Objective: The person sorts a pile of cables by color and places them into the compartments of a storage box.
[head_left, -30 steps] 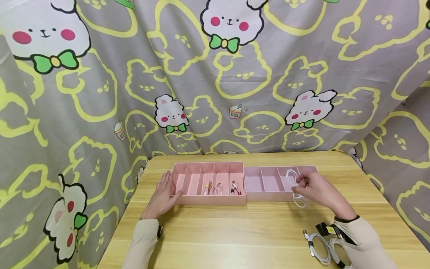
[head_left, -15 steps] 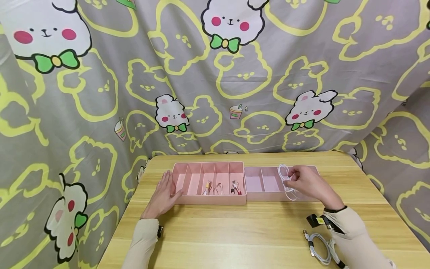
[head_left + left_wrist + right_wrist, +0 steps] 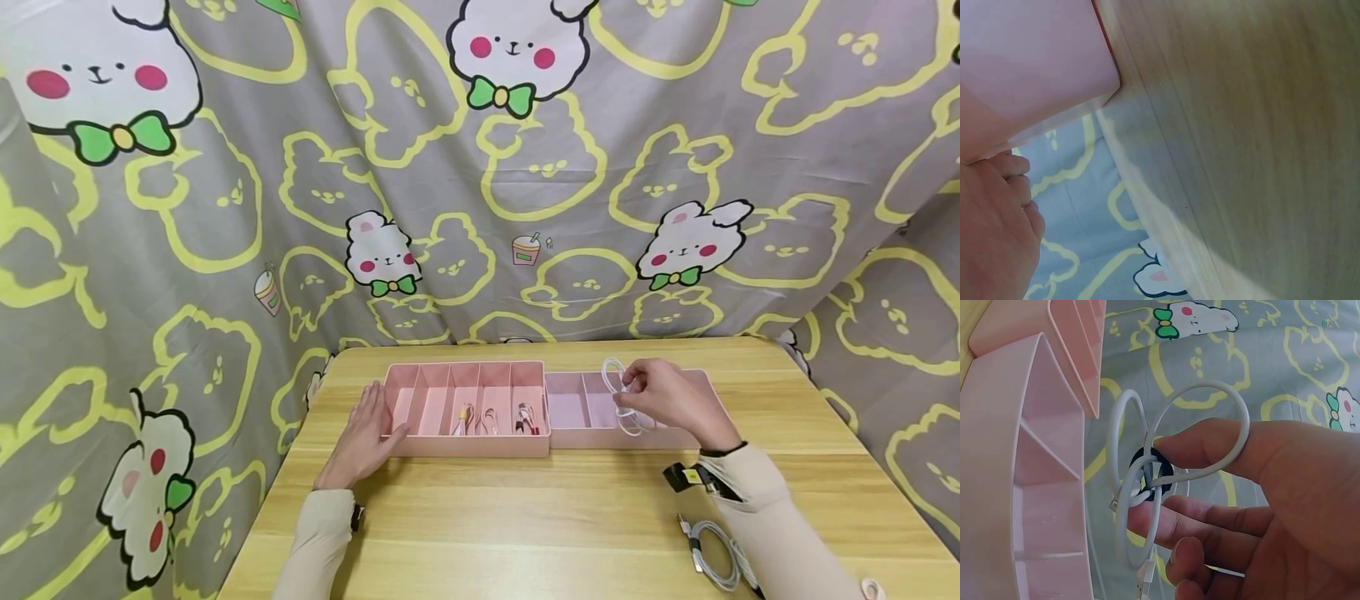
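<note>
A coiled white charging cable [image 3: 617,365] with a black tie hangs from my right hand [image 3: 667,400], pinched between thumb and fingertips. In the right wrist view the cable [image 3: 1210,384] makes several loose loops, and a USB plug [image 3: 1145,575] dangles below. That hand is above the lilac divided box [image 3: 566,404], whose right part it covers. My left hand [image 3: 363,437] rests at the left end of the pink divided box [image 3: 468,446], fingers along its side and thumb toward the front. In the left wrist view the knuckles of the left hand [image 3: 997,231] show beside the box.
The two boxes stand end to end on the wooden table [image 3: 495,517]. Small bundled cables [image 3: 465,419] lie in the right-hand compartments of the pink box. A grey coiled cable [image 3: 712,554] lies near my right forearm. A patterned curtain [image 3: 480,183] hangs behind the table.
My right hand has moved left over the lilac box with the white cable in its fingers. My left hand has stayed at the pink box.
</note>
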Action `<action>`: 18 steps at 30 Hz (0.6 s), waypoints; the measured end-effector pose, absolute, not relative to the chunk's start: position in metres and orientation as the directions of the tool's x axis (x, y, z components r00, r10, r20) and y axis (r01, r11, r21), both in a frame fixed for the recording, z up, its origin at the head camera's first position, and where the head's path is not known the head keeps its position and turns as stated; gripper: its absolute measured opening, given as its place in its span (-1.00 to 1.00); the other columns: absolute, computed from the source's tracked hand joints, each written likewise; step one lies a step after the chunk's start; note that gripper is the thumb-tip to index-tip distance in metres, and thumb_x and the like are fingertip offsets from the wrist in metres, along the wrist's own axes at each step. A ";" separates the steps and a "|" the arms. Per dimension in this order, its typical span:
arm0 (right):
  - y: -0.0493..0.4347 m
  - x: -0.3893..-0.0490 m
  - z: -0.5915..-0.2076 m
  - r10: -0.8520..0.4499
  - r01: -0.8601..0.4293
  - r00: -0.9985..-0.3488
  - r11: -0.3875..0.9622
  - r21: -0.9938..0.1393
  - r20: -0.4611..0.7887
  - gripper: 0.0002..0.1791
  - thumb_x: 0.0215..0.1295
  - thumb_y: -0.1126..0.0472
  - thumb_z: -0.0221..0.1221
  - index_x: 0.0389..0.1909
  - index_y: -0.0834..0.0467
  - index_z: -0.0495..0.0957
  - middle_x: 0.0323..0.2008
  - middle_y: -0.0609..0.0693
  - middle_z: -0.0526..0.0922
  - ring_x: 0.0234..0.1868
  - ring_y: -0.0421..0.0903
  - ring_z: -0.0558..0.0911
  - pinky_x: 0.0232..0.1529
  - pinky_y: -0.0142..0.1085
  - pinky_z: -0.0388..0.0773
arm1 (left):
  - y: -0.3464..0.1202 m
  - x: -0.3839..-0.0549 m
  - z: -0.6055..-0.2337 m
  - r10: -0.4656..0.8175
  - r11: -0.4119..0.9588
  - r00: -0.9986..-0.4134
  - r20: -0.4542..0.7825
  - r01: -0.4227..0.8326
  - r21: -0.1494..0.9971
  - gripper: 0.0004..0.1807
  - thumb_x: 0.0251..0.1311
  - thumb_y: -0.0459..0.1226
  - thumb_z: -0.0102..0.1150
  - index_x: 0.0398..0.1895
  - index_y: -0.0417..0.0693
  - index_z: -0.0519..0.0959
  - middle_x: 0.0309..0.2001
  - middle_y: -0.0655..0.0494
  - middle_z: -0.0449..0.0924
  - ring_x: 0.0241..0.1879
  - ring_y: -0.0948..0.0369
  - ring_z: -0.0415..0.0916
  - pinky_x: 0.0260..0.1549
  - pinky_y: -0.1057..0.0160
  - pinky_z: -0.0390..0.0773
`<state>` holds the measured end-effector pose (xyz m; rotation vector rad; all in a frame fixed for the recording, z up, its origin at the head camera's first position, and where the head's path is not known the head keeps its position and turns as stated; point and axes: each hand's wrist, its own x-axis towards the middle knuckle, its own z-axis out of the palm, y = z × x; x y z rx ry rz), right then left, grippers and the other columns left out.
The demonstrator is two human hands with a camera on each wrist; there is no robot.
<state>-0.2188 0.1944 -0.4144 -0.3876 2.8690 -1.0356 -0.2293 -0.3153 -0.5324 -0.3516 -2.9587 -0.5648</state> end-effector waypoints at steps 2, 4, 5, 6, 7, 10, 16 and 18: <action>0.192 -0.221 -0.414 -0.262 -0.215 -0.965 0.738 -0.640 0.022 -0.75 0.24 0.20 0.33 -0.19 0.29 0.61 -0.40 0.03 0.64 -0.45 -0.14 0.53 -0.44 -0.37 0.46 | -0.315 -0.229 -0.533 0.204 0.904 -0.968 0.144 0.243 0.351 0.06 0.44 0.15 0.09 0.63 -0.41 -0.12 0.67 -0.32 -0.20 0.67 -0.25 -0.23 0.59 -0.31 -0.03; 0.190 -0.223 -0.415 -0.272 -0.226 -0.962 0.729 -0.646 0.030 -0.74 0.23 0.22 0.33 -0.18 0.32 0.61 -0.40 0.04 0.64 -0.44 -0.14 0.53 -0.43 -0.37 0.47 | -0.315 -0.230 -0.533 0.202 0.904 -0.970 0.139 0.239 0.354 0.06 0.44 0.15 0.09 0.63 -0.40 -0.13 0.68 -0.32 -0.21 0.68 -0.24 -0.26 0.60 -0.31 -0.05; 0.188 -0.225 -0.415 -0.274 -0.229 -0.961 0.726 -0.648 0.032 -0.74 0.22 0.23 0.34 -0.18 0.32 0.61 -0.41 0.03 0.64 -0.44 -0.14 0.53 -0.43 -0.37 0.47 | -0.316 -0.230 -0.533 0.202 0.904 -0.970 0.137 0.238 0.355 0.07 0.44 0.15 0.08 0.63 -0.40 -0.14 0.68 -0.31 -0.21 0.68 -0.24 -0.26 0.60 -0.31 -0.06; 0.187 -0.226 -0.415 -0.278 -0.235 -0.960 0.723 -0.649 0.038 -0.74 0.22 0.23 0.34 -0.19 0.33 0.61 -0.41 0.03 0.63 -0.44 -0.15 0.53 -0.43 -0.37 0.47 | -0.316 -0.230 -0.533 0.201 0.903 -0.970 0.135 0.237 0.358 0.07 0.44 0.15 0.09 0.63 -0.40 -0.14 0.68 -0.31 -0.21 0.68 -0.23 -0.27 0.60 -0.30 -0.06; 0.185 -0.227 -0.416 -0.277 -0.236 -0.960 0.722 -0.651 0.040 -0.74 0.21 0.22 0.36 -0.20 0.33 0.61 -0.42 0.03 0.63 -0.44 -0.15 0.52 -0.43 -0.37 0.46 | -0.316 -0.230 -0.533 0.202 0.902 -0.970 0.134 0.237 0.360 0.07 0.44 0.15 0.09 0.63 -0.40 -0.14 0.68 -0.31 -0.21 0.68 -0.23 -0.27 0.60 -0.30 -0.07; 0.181 -0.231 -0.417 -0.271 -0.230 -0.962 0.722 -0.653 0.039 -0.74 0.20 0.20 0.40 -0.25 0.29 0.61 -0.44 0.01 0.62 -0.46 -0.17 0.52 -0.44 -0.37 0.46 | -0.316 -0.230 -0.533 0.204 0.901 -0.969 0.137 0.241 0.360 0.07 0.44 0.15 0.08 0.63 -0.40 -0.14 0.68 -0.31 -0.21 0.68 -0.23 -0.27 0.60 -0.30 -0.06; 0.172 -0.239 -0.419 -0.282 -0.238 -0.959 0.730 -0.640 0.036 -0.76 0.18 0.18 0.40 -0.31 0.26 0.59 -0.46 0.01 0.63 -0.47 -0.17 0.53 -0.42 -0.36 0.47 | -0.316 -0.230 -0.534 0.209 0.903 -0.966 0.150 0.249 0.350 0.05 0.44 0.14 0.08 0.63 -0.42 -0.12 0.67 -0.33 -0.19 0.67 -0.24 -0.25 0.59 -0.31 -0.03; 0.169 -0.241 -0.419 -0.291 -0.244 -0.956 0.729 -0.640 0.033 -0.76 0.17 0.19 0.39 -0.31 0.27 0.59 -0.46 0.02 0.63 -0.47 -0.17 0.53 -0.42 -0.35 0.48 | -0.316 -0.230 -0.534 0.208 0.902 -0.966 0.151 0.249 0.352 0.05 0.44 0.13 0.08 0.63 -0.42 -0.12 0.67 -0.33 -0.18 0.67 -0.24 -0.25 0.59 -0.31 -0.03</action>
